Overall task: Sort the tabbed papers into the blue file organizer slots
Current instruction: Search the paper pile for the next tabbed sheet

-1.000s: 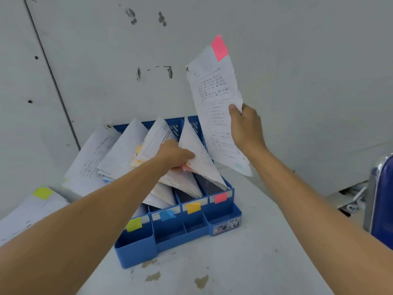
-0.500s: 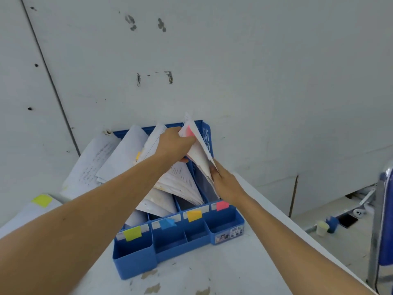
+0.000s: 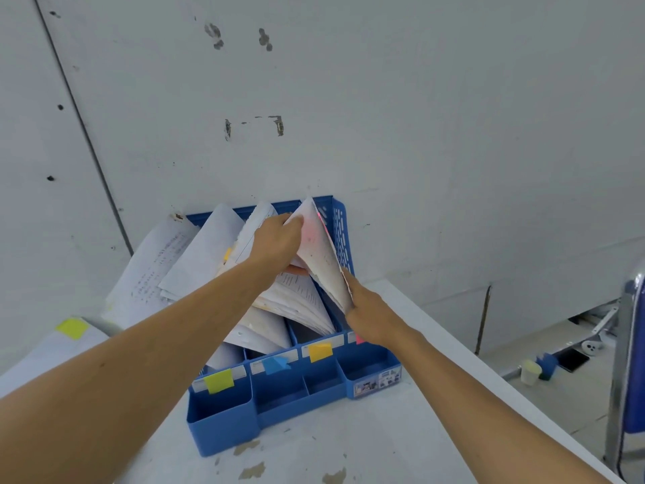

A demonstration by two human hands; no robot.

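The blue file organizer [image 3: 370, 368] stands against the wall with several slots full of white papers, its front labelled with yellow [image 3: 219, 381], blue [image 3: 275, 365], orange [image 3: 320, 352] and pink tabs. My left hand [image 3: 275, 244] holds back the top of the paper bundle in the rightmost slot. My right hand [image 3: 370, 314] grips the lower edge of the pink-tabbed paper [image 3: 319, 253], which now stands inside that rightmost slot. The pink front tab is mostly hidden by my right wrist.
A stack of papers with a yellow tab [image 3: 71, 328] lies at the left edge of the white table [image 3: 314, 448]. A blue chair with a metal frame [image 3: 628, 344] stands at the right. Small objects lie on the floor [image 3: 544, 368].
My right hand brought the pink-tabbed paper down from high against the wall into the rightmost slot. My left hand rose slightly, holding that slot's papers aside.
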